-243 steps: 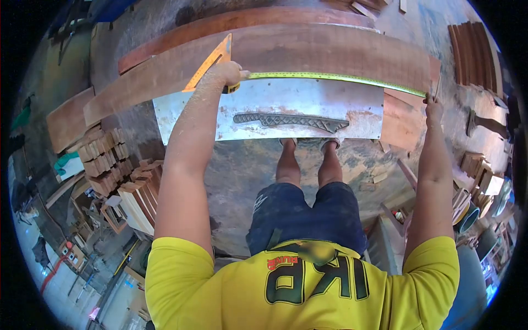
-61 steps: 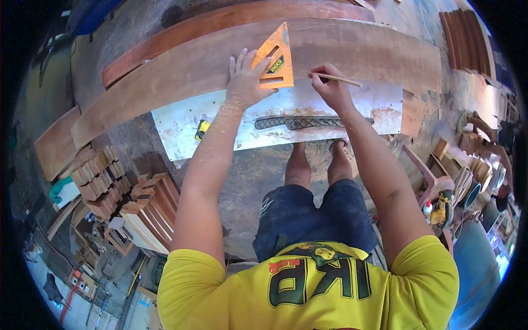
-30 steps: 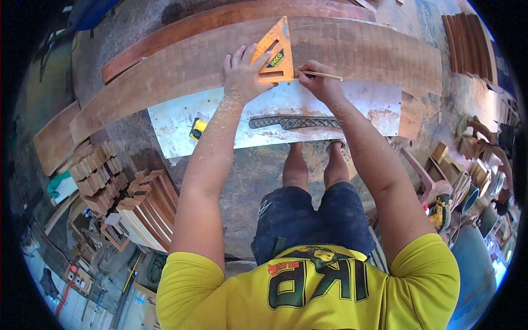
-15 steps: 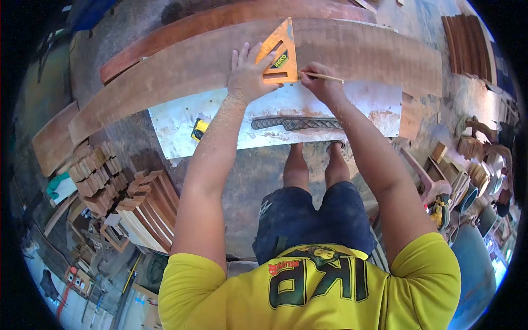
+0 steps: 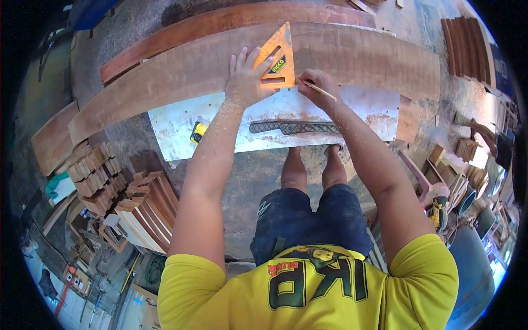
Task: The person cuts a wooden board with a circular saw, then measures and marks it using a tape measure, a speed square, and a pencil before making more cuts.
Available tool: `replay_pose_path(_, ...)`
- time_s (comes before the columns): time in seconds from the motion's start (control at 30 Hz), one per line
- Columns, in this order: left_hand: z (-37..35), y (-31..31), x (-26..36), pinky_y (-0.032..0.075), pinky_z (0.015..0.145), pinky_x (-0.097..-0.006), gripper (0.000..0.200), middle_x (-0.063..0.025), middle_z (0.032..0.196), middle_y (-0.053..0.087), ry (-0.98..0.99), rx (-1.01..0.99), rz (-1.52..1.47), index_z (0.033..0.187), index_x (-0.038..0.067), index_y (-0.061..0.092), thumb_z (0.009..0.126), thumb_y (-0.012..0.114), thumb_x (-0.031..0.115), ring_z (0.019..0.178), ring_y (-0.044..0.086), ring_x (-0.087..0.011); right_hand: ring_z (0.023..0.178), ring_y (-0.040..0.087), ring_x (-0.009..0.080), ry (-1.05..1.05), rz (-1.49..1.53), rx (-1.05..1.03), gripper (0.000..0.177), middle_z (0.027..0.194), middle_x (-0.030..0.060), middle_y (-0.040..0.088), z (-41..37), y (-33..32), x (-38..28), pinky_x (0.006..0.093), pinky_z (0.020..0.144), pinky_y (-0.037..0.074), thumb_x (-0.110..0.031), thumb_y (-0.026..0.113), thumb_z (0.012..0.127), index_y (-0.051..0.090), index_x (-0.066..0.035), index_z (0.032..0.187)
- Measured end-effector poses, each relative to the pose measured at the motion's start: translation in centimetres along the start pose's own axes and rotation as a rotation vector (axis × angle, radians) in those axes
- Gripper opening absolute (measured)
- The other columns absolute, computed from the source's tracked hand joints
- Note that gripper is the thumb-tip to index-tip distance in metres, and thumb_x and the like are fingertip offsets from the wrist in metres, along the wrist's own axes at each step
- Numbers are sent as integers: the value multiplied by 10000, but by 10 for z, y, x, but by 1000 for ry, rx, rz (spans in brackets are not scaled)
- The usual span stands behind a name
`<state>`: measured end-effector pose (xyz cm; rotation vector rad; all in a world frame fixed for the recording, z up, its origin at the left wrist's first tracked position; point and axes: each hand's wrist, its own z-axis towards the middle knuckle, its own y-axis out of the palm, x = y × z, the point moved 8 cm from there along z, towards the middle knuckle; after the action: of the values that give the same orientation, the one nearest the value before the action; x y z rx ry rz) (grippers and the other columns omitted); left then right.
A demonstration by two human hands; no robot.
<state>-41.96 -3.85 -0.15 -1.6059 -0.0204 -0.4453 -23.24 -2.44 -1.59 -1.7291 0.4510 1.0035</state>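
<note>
Fingers (image 5: 242,56) of left hand (image 5: 245,83) spread, palm flat, pressing down on left part of orange speed square (image 5: 278,61) and the wood beside it. Thumb points toward the square's lower edge. Square lies flat on long curved wooden plank (image 5: 363,55), apex pointing away from the person, base along the plank's near edge, black brand label on its face.

Right hand (image 5: 320,88) fingertips bunched, pinching a thin pencil (image 5: 322,92). Pencil tip sits at the square's right side, low, near the bottom right corner, at the plank's near edge. Shaft angles back to the right over the knuckles. Whether the tip actually touches the wood is too small to tell.

Plank runs left to right across the top of the view, resting partly over a scuffed metal sheet (image 5: 179,118) on the floor. Second, redder plank (image 5: 220,22) lies just behind the first, parallel. On the sheet: yellow-black tape measure (image 5: 197,133), near the left forearm, and a dark patterned long strip (image 5: 291,127) just in front of the person's feet (image 5: 294,151).

Both forearms dusted with sawdust. Person stands bent over, yellow shirt, dark shorts.

Left side of floor: pile of small wood blocks (image 5: 96,176) and stack of boards on edge (image 5: 148,206). Top right: row of dark slats (image 5: 467,44). Right edge: more wood offcuts, a yellow power tool (image 5: 438,208), clutter too small to name.
</note>
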Motion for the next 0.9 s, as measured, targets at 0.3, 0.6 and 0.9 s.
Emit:
replay_pose_path(0.3,-1,3,-1,174,1138,-637,888,-118,1518,350,12,4,9,1379,300,525,593,821,589,1412,274,-408,721,641,261,53,188,106,146,814,163,660,83,-15,8,361,656,507,-143,710,809,632,-26,849)
replay_pose_path(0.6,2,-5,2,164,1152,-593,847,-120,1522,350,-21,-56,-20,1390,274,522,632,803,526,1426,253,-387,704,607,191,84,309,9,112,769,139,641,39,2,15,342,643,506,-118,682,835,624,-24,850)
replay_pose_path(0.9,1,-5,1,153,1153,-599,846,-113,1510,359,-5,-43,-30,1387,275,515,631,804,520,1422,244,-383,731,633,224,112,234,57,133,761,143,635,119,-17,13,357,662,502,-136,681,819,611,-24,832)
